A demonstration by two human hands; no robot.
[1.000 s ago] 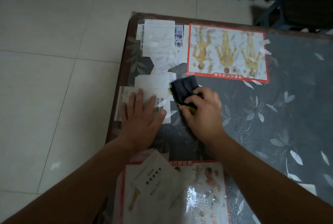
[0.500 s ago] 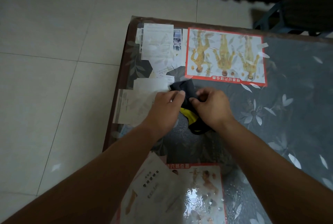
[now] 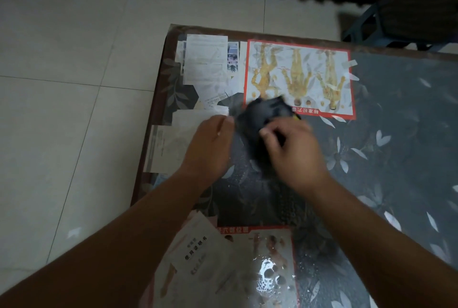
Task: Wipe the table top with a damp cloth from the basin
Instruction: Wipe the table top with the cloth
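Observation:
A dark cloth [image 3: 260, 114] with a yellow patch is held up between both hands, just above the table top [image 3: 396, 134]. My right hand [image 3: 295, 146] pinches its near right side. My left hand [image 3: 210, 144] grips its left edge. The cloth and hands are blurred by motion. The table top has a grey floral cover under clear glass and is wet, with droplets near the front. The basin is not in view.
Papers and a red-bordered chart [image 3: 300, 77] of yellow figures lie under the glass at the far left; another chart [image 3: 247, 270] lies at the near edge. Tiled floor [image 3: 62, 109] is to the left. A blue stool [image 3: 366, 27] stands beyond the table's far right.
My left hand lifted off the table and took hold of the cloth. Both hands have since raised and spread the cloth, shifting it slightly toward the far chart.

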